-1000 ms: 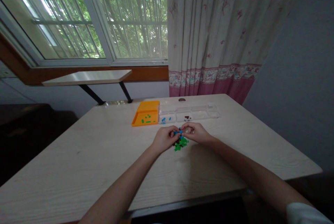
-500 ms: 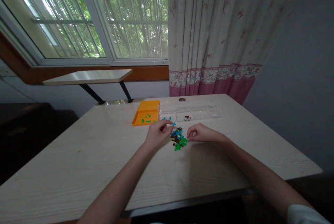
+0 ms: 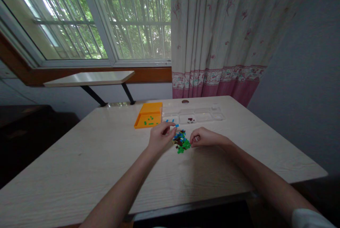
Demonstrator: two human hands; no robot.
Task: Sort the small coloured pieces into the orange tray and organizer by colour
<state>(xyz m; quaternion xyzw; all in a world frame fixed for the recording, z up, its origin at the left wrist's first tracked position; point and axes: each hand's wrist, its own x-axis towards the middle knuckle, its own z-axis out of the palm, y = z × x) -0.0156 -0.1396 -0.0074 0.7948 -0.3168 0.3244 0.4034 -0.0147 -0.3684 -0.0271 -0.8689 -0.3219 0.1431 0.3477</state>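
My left hand (image 3: 160, 135) is pinched, with a small blue building brick (image 3: 177, 125) between thumb and forefinger. It hovers at the left edge of a small heap of mixed building bricks (image 3: 180, 140), blue, brown, green and tan. On the heap's right side, my right hand (image 3: 203, 137) has its fingers curled closed, the tips touching or very near the green bricks. Whatever those fingertips pinch, if anything, is hidden.
Behind my left hand stands an open orange box (image 3: 148, 114) with several green bricks. A clear compartment tray (image 3: 203, 115) beside it holds a few blue and brown bricks. A brown oval (image 3: 185, 101) lies farther back. A raised shelf (image 3: 92, 78) stands at the back left.
My right hand has dipped slightly lower and closer to the heap's green bricks. My left hand has stayed almost in place, still pinching the blue brick.
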